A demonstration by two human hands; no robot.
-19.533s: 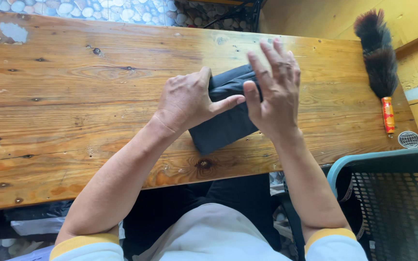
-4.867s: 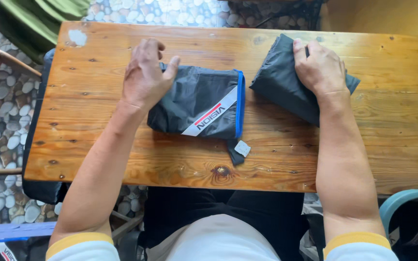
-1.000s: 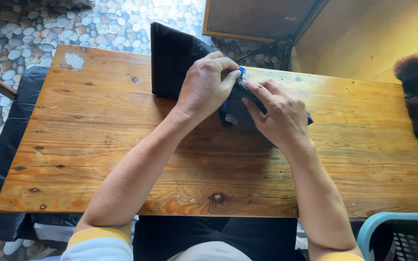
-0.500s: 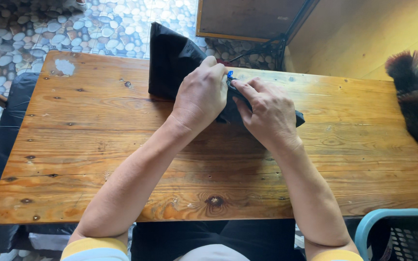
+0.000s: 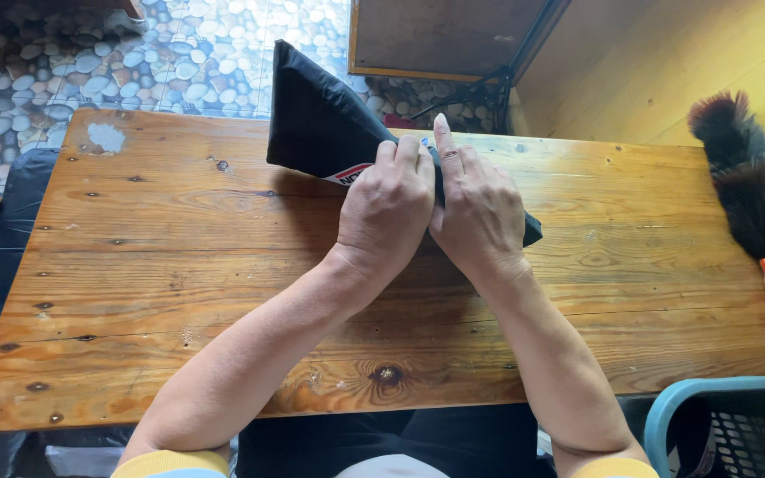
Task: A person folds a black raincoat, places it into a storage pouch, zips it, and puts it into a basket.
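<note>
Nearest the camera, 2 bare forearms with yellow cuffs reach across the wooden table (image 5: 179, 292), and a teal plastic basket (image 5: 728, 425) sits at the lower right, off the table's near edge. The left hand (image 5: 387, 208) and right hand (image 5: 480, 212) meet side by side near the middle of the table, both pressed onto a dark grey fabric bundle (image 5: 320, 124). The left hand curls closed over the cloth near a white and red label; the right hand lies flatter, fingers fairly close together, index finger pointing away. What the fingertips pinch underneath cannot be told.

The bundle's far end rises off the table and juts past the far edge, above the pebble floor (image 5: 90, 53). That unsupported end looks the likeliest trouble: if either hand lifts its pressure, the slick cloth could spring open or slide off toward the floor. A small blue part shows between the hands; it could slip from grasp.

Farther right, a dark feather duster (image 5: 745, 186) with an orange handle lies well apart from the hands.
</note>
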